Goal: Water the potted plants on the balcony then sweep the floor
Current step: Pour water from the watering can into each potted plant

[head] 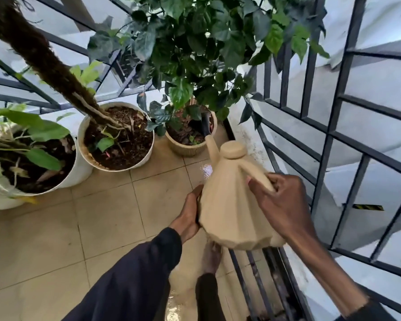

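I hold a beige faceted watering can (229, 205) tilted forward over the tiled floor. My right hand (280, 205) grips its handle at the upper right. My left hand (189, 214) lies flat against the can's left side. The can's spout ends in a black tip (205, 122) that reaches over the soil of a small beige ribbed pot (188, 148) with a leafy green plant (195, 47). To its left stand a white pot (116, 137) with a thick brown trunk and another white pot (33, 163) with broad leaves.
A dark metal railing (333, 126) runs along the right side and behind the pots. A floor drain grate (259, 274) lies below the can by the railing. Beige floor tiles (79, 228) stretch to the left, with a wet shine near the can. A foot shows below the can.
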